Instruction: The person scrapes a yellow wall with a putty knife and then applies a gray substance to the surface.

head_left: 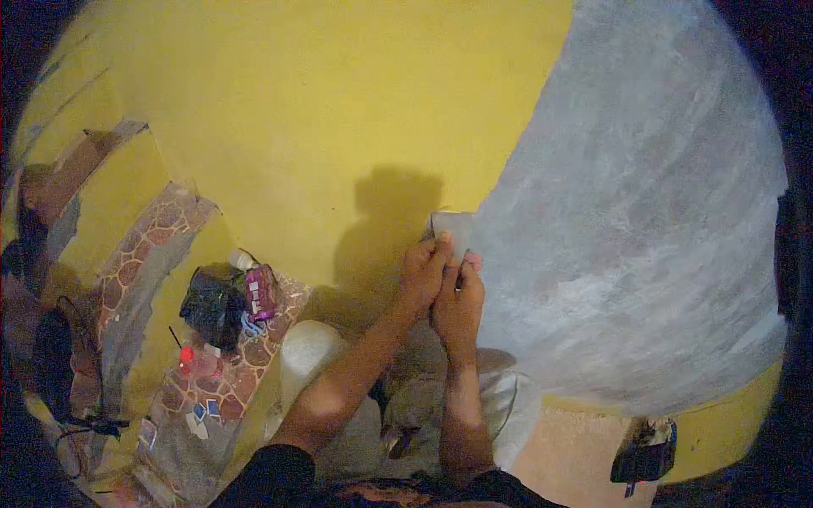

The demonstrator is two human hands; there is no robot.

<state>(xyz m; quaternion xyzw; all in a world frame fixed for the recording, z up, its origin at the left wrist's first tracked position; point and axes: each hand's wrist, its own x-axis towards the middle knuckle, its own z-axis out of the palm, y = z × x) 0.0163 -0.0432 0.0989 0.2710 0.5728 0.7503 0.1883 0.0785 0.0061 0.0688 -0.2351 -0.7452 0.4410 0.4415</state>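
Observation:
In front of the wall, my left hand (pixel 426 271) is closed, its thumb pressed on a small flat grey piece (pixel 456 223) with a straight top edge. My right hand (pixel 458 309) is closed too, just below and to the right, fingers curled at the lower part of that piece. A small pink bit (pixel 473 260) shows by the right fingertips. Both hands are close together where the yellow wall (pixel 339 102) meets a large grey patch (pixel 635 212). What the grey piece is made of, I cannot tell.
Left of me, a stone-patterned ledge (pixel 174 394) holds a black bag (pixel 212 298), a purple packet (pixel 261 292), a red item (pixel 186 360) and small cards (pixel 207 411). Pale sacks (pixel 313 356) lie below my arms. A black object (pixel 645 449) is at lower right.

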